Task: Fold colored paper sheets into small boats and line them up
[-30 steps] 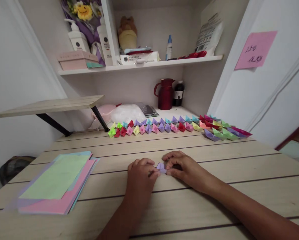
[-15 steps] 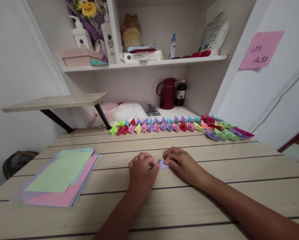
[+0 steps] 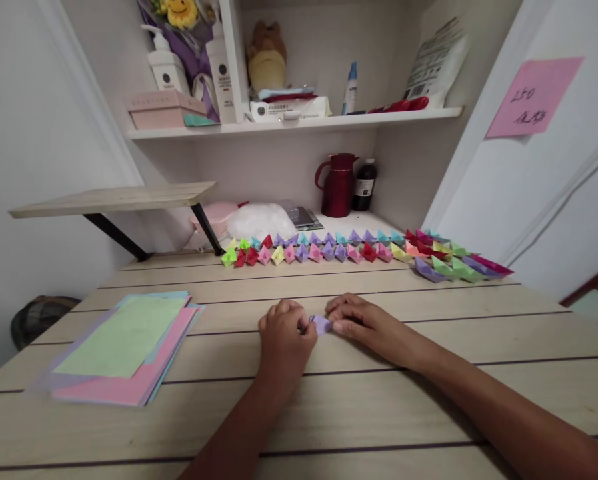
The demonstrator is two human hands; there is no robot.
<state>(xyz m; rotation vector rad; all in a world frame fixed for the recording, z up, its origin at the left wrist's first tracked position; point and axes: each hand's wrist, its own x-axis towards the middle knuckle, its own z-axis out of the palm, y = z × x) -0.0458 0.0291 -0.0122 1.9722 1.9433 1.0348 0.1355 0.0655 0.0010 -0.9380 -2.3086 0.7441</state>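
Observation:
Between my two hands, just over the wooden table (image 3: 379, 407), is a small piece of folded purple paper (image 3: 321, 325). My left hand (image 3: 286, 340) pinches its left end between thumb and fingers. At the opposite end, my right hand (image 3: 359, 323) grips the paper with bent fingers and thumb. The fingertips partly cover the piece, so its exact folds are hard to make out. Beyond the hands stand rows of little folded paper boats (image 3: 327, 251) in purple, pink, red, yellow, green and blue.
To the left lies a stack of coloured paper sheets (image 3: 123, 337), green on top. A small raised wooden shelf (image 3: 113, 199) stands behind it. At the back are a dark red jug (image 3: 337, 187) and a dark bottle (image 3: 364, 187). Larger paper boats (image 3: 461, 269) sit at the back right.
Both hands remain on the purple paper, and more of it now shows between them. My right fingers have shifted slightly on its end. The whole view has moved a little.

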